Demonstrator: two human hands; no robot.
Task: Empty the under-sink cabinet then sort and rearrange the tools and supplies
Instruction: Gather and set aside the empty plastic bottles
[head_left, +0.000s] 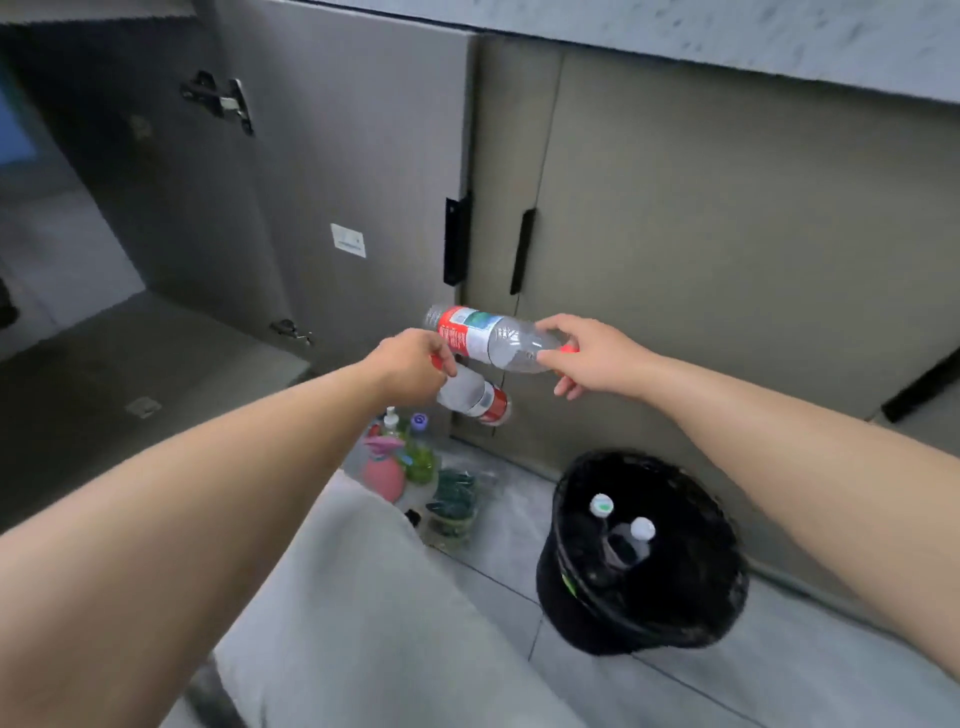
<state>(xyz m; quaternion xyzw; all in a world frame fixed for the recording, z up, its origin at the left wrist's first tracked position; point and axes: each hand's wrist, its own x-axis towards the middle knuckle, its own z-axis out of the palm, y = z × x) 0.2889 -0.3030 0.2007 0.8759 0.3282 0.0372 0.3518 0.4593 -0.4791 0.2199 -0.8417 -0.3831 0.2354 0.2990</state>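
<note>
The left hand (410, 364) curls its fingers round the red cap of a clear plastic water bottle with a red label (474, 397), which hangs slanting down and to the right in front of the cabinet. The right hand (592, 358) pinches between thumb and fingers the neck of a second clear plastic bottle with a red, white and teal label (488, 338), just by its red cap; this one lies nearly level, base pointing left, just above the first. Print shows on both labels but is too blurred to read, as is the small white sticker (348, 240) on the inside of the open grey cabinet door (337, 145). Both bottles are held near that door's free edge and its black handle. Below the right arm a black lined waste bin (571, 582) stands on the grey tiled floor (779, 665), holding two white-capped bottles (601, 505). Between the bin and the person's knee stand a pink spray bottle (383, 470) and a green pump bottle (420, 460), touching each other. The dark cabinet floor (130, 364) lies open to the left.
</note>
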